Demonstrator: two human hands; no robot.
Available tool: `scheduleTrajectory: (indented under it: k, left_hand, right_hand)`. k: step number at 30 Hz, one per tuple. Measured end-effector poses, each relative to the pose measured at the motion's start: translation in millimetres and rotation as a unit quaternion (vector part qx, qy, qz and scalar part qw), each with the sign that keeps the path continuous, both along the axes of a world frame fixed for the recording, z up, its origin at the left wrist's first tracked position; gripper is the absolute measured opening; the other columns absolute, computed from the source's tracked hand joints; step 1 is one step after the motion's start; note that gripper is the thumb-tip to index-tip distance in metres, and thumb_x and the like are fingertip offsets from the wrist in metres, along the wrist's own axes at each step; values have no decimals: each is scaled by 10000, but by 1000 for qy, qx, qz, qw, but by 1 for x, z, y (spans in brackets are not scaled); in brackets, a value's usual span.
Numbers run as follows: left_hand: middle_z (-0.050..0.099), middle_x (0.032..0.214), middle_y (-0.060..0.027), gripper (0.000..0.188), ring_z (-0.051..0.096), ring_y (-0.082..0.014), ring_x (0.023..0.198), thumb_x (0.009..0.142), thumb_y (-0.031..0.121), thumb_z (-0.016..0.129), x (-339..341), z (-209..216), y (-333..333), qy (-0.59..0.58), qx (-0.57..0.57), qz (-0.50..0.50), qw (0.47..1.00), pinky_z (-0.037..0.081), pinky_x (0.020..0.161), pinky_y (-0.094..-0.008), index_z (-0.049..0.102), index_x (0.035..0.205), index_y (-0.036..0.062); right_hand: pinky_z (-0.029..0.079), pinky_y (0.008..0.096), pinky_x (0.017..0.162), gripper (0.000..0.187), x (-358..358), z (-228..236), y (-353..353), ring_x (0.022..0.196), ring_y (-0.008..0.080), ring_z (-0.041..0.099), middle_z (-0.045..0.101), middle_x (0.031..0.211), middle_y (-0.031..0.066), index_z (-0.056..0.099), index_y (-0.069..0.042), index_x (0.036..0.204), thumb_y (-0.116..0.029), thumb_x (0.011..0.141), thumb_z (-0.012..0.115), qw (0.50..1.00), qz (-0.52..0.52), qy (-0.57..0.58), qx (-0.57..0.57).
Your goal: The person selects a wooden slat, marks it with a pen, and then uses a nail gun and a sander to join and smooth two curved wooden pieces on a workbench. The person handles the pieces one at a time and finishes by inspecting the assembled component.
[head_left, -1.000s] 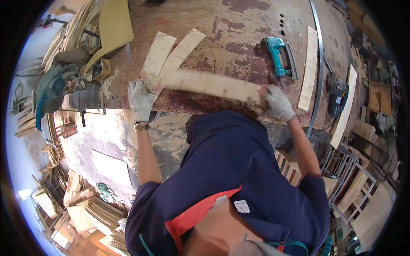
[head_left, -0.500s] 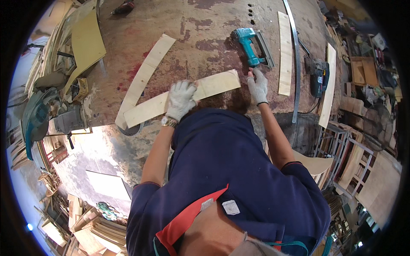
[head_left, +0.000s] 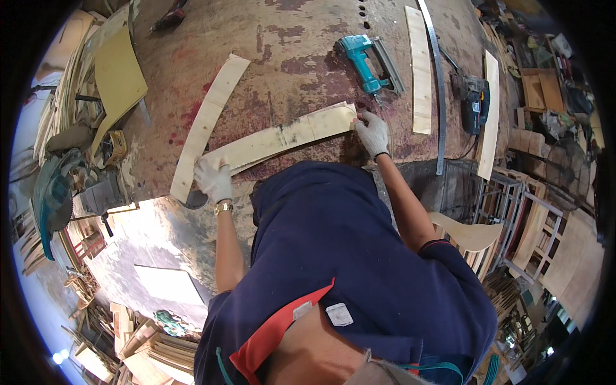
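A pale wooden strip (head_left: pixel 282 137) lies slantwise along the near edge of the workbench, with dark marks on its middle. A second layer of wood shows along its edges, so at least two strips appear stacked. My left hand (head_left: pixel 213 179), in a white knit glove, grips the strip's left end. At the right end my gloved right hand (head_left: pixel 372 135) closes its fingers around the edge. Another wooden strip (head_left: pixel 212 122) lies at an angle, close to my left hand. Just beyond my right hand rests a teal nail gun (head_left: pixel 360 63).
The worn workbench (head_left: pixel 269 77) carries another pale strip (head_left: pixel 419 70), a long metal ruler (head_left: pixel 439 102) and a dark jigsaw-like power tool (head_left: pixel 471 106) at the right. A teal circular-bladed saw (head_left: pixel 54 186) stands left. Stacked wood scraps (head_left: pixel 147 353) lie lower left.
My left hand has slid from the strip's middle to its left end. My right hand has moved left onto its right end. Dark marks and a second wooden layer now show.
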State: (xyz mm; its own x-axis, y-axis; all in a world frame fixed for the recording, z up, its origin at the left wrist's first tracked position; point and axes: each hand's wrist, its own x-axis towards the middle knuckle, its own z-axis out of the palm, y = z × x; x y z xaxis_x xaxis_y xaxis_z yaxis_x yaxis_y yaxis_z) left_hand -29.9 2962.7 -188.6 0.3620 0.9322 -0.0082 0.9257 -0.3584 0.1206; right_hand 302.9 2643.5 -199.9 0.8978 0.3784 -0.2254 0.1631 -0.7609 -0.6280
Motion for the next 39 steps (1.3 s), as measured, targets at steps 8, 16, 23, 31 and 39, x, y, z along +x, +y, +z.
scheduleTrajectory:
  k: [8,16,23,31,39]
  left_hand:
    - [558,1303,-276,700,573,-472,1198,846,380,764,-46,-10,31,-13,-48,128,991,486,1011,-559,573,1434,53]
    - [550,1387,-270,663,597,-446,1239,847,294,761,-92,-34,44,-77,-109,151,979,492,1049,-520,578,1411,-3]
    - [595,1343,-199,554,665,-294,1144,857,65,730,-91,-35,22,-206,-174,111,957,536,986,-392,580,1376,-57]
    - [729,1156,-144,392,675,-227,977,897,30,614,-112,-46,2,-294,-229,163,914,533,889,-357,641,1277,-64]
    - [641,1259,-220,699,666,-387,1107,833,-28,650,-144,-7,-68,-265,-137,1,954,535,939,-425,557,1516,94]
  right_hand:
    - [569,365,803,319,-45,9,-9,840,241,739,770,924,160,761,-12,1134,-195,873,766,993,-28,94,63]
    - [564,348,815,295,-54,15,-13,863,219,738,773,929,152,763,1,1150,-160,906,727,987,-27,117,110]
    - [565,414,864,344,-9,2,4,935,357,736,757,1055,188,776,1,1138,-226,889,707,996,-7,-26,82]
    - [564,449,876,293,9,-12,8,938,390,735,763,968,215,802,-35,1062,-229,872,691,999,-5,-41,26]
    - [554,446,820,277,9,8,-5,920,383,700,706,968,205,782,-25,1069,-156,842,691,992,120,30,21]
